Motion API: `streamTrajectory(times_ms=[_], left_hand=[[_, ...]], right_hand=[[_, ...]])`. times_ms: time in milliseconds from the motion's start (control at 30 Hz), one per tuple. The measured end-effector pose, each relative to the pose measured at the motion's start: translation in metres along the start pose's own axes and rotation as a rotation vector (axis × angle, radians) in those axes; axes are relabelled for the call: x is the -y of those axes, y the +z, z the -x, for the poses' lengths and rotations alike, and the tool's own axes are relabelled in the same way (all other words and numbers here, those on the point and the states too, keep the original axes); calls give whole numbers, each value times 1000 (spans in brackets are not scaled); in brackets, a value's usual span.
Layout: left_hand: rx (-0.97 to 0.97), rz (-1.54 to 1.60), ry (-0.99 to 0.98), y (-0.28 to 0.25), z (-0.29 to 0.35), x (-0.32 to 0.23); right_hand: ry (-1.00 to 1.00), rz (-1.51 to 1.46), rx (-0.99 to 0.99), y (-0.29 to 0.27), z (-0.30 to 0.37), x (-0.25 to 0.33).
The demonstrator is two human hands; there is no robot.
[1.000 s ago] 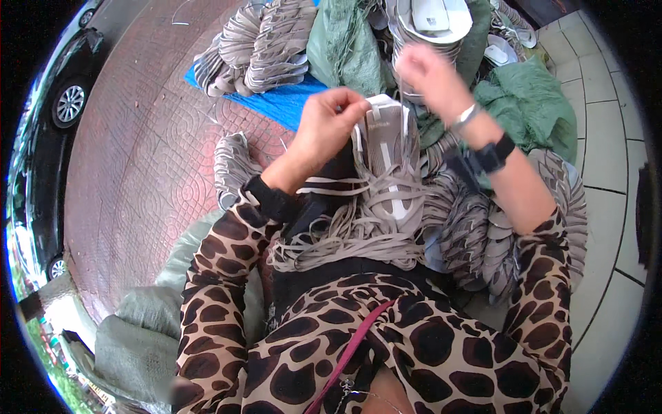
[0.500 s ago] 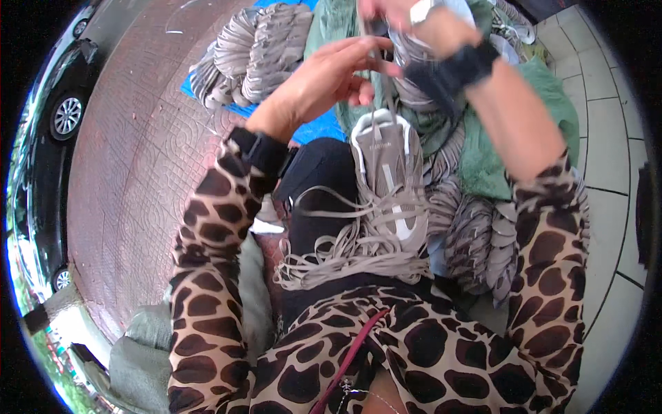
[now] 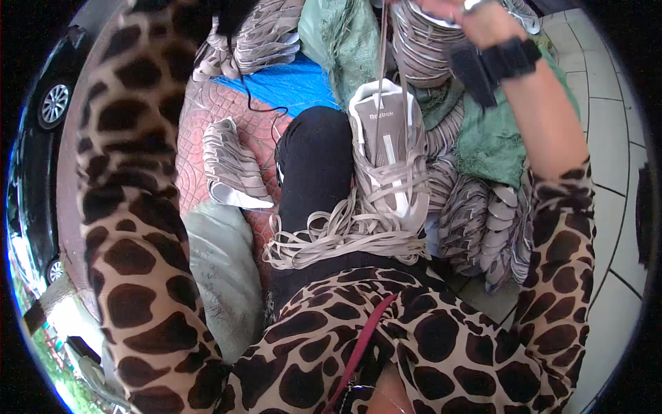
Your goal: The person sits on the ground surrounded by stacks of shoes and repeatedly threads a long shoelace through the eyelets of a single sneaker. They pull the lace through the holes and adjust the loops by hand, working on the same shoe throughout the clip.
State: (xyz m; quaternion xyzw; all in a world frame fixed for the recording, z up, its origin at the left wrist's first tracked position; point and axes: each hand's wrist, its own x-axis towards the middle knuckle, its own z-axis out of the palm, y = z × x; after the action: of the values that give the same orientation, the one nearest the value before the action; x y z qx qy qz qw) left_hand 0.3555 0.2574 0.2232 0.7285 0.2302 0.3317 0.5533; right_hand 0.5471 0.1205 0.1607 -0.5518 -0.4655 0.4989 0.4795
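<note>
A taupe shoe upper [image 3: 369,131] with a white-edged tongue lies upright over my lap, its toe end toward me. A loose heap of beige shoelaces [image 3: 331,241] spreads from it across my thighs. Two lace strands rise taut from its collar to the top edge. Up there my right hand [image 3: 479,21], partly cut off, has its fingers curled closed about the lace end. My left arm stretches up at the far left, and its hand lies beyond the picture.
Nested stacks of grey uppers lie at the top [image 3: 427,52], at the right [image 3: 469,221] and on the red paving at the left [image 3: 231,162]. A blue sheet [image 3: 296,83], green sacks [image 3: 489,145] and a grey-green bundle [image 3: 224,269] surround me. A dark car [image 3: 41,159] stands far left.
My left hand has left the laces and swung up and left out of the picture. My right hand has moved a little to the right. The view has shifted slightly.
</note>
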Motion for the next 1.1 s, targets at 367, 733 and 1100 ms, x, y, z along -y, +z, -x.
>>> streamTrajectory(times_ms=[367,733,1100], left_hand=[[326,-468,-106,159,275,74],[340,-804,-36,215,300,69],[230,-930,274,217,305,57]], right_hand=[[104,-75,20,-6,32,2],[31,-78,33,-6,71,11],[-25,-57,8,0,107,26]])
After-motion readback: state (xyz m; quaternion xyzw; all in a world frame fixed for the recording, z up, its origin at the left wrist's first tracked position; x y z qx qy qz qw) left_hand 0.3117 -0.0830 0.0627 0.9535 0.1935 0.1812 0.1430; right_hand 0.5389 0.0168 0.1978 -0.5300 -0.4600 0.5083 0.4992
